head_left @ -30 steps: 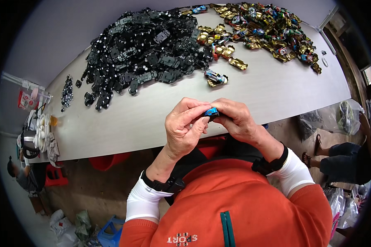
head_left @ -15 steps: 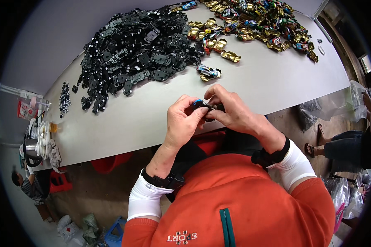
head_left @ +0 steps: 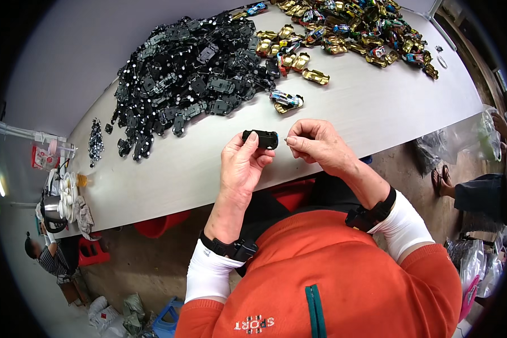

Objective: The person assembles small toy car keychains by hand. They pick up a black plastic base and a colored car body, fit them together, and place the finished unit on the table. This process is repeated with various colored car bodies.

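Observation:
My left hand point(head_left: 240, 163) is closed on a small toy car point(head_left: 265, 139), its thumb across the car's black underside; a trace of blue shows at the right end. Just right of the car, my right hand point(head_left: 324, 147) is pinched, with a tiny thing at its fingertips too small to name. It is apart from the car. Beyond my hands, two toy car bodies point(head_left: 287, 100), patterned and gold, lie together on the table. Behind them to the left rises a big heap of black toy car chassis point(head_left: 191, 79).
A pile of gold and coloured car bodies point(head_left: 360, 28) covers the table's point(head_left: 169, 180) far right. Small wheel parts point(head_left: 96, 143) lie in a little heap at left, near a metal pot point(head_left: 53, 211). Other people are at far left and right; plastic bags point(head_left: 453, 138) hang off the right edge.
My right hand has drawn back to the right, off the toy car. My left hand has turned the car so its black underside shows more fully.

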Demonstrator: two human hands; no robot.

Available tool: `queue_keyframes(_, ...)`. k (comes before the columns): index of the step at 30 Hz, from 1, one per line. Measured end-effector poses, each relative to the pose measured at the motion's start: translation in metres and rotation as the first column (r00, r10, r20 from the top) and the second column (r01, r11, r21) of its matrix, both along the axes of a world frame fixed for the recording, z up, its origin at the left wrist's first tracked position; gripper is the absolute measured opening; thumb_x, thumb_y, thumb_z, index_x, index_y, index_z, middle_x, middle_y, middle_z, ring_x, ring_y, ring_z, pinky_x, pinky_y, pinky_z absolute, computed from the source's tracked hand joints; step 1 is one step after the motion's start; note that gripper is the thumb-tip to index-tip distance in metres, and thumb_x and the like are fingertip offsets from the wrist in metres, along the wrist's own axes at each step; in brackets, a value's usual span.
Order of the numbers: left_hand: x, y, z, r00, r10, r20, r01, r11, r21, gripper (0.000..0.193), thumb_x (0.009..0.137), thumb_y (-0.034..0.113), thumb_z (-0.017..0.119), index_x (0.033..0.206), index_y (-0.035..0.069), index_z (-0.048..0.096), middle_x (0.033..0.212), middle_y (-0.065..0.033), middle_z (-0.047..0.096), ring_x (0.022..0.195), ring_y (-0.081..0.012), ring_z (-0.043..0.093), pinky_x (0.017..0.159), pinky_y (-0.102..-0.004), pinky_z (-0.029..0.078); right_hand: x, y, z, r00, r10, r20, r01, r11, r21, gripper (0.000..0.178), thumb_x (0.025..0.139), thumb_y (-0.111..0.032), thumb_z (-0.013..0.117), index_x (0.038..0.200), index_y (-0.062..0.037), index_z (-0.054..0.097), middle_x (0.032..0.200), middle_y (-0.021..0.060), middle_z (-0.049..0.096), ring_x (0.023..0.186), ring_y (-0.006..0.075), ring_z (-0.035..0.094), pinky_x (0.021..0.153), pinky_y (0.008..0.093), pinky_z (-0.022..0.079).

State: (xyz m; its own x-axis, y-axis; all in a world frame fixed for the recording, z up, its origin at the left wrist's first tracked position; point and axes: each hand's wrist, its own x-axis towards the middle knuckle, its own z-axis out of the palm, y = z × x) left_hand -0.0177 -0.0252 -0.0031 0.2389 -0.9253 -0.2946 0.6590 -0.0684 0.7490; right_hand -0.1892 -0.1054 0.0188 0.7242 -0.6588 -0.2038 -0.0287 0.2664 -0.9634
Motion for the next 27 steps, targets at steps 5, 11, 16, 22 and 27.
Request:
queue_keyframes(5, -0.002, -0.002, -0.009, 1.0, -0.022, -0.009, 0.022, 0.998, -0.054, 0.015, 0.089, 0.014, 0.056, 0.093, 0.001, 0.053, 0.08, -0.0112, 0.062, 0.059, -0.0161, 0.06, 0.049, -0.0222, 0.051, 0.001, 0.002, 0.003, 0.999, 0.042, 0.017, -0.043, 0.993, 0.108, 0.016, 0.084, -0.015, 0.06, 0.092, -0.0014, 0.058, 0.067, -0.0003, 0.057, 0.056, 0.0036, 0.049, 0.046, 0.0176, 0.036)
queue_keyframes(11, -0.005, -0.001, -0.008, 0.999, -0.031, -0.01, 0.031, 0.998, -0.056, 0.013, 0.089, 0.014, 0.056, 0.092, 0.002, 0.053, 0.08, -0.0105, 0.062, 0.058, -0.0158, 0.059, 0.049, -0.0222, 0.05, 0.001, 0.003, -0.004, 0.997, 0.033, 0.076, -0.039, 0.996, 0.078, 0.013, 0.084, -0.012, 0.061, 0.091, -0.0013, 0.058, 0.068, -0.0003, 0.057, 0.059, 0.0038, 0.053, 0.047, 0.0169, 0.038)
queue_keyframes(16, -0.01, 0.0, -0.006, 0.999, -0.009, 0.032, 0.012, 0.996, -0.093, 0.012, 0.088, 0.013, 0.056, 0.092, 0.002, 0.052, 0.079, -0.0109, 0.062, 0.058, -0.0158, 0.06, 0.049, -0.0224, 0.05, 0.001, 0.004, -0.009, 0.996, 0.026, 0.083, -0.027, 1.0, 0.003, 0.008, 0.084, -0.009, 0.06, 0.085, -0.0022, 0.058, 0.067, -0.0003, 0.057, 0.059, 0.0031, 0.051, 0.047, 0.0175, 0.039)
queue_keyframes(22, -0.03, -0.001, 0.004, 0.918, 0.258, 0.302, -0.184, 0.95, -0.253, 0.013, 0.086, 0.009, 0.058, 0.091, -0.001, 0.051, 0.076, -0.0115, 0.061, 0.052, -0.0151, 0.059, 0.045, -0.0226, 0.05, 0.009, 0.01, -0.019, 0.983, -0.124, 0.134, 0.147, 0.973, -0.179, 0.006, 0.084, -0.008, 0.058, 0.084, -0.0016, 0.059, 0.064, -0.0007, 0.053, 0.055, 0.0034, 0.046, 0.046, 0.0183, 0.035)
queue_keyframes(27, -0.019, -0.007, -0.002, 0.948, 0.197, 0.249, -0.152, 0.97, -0.189, 0.013, 0.086, 0.008, 0.059, 0.089, -0.002, 0.052, 0.074, -0.0107, 0.061, 0.051, -0.0143, 0.058, 0.043, -0.0222, 0.049, 0.003, 0.007, -0.02, 0.987, -0.065, 0.149, 0.057, 0.997, 0.058, 0.011, 0.087, -0.013, 0.056, 0.088, -0.0019, 0.058, 0.063, -0.0028, 0.05, 0.053, 0.0033, 0.041, 0.046, 0.0183, 0.032)
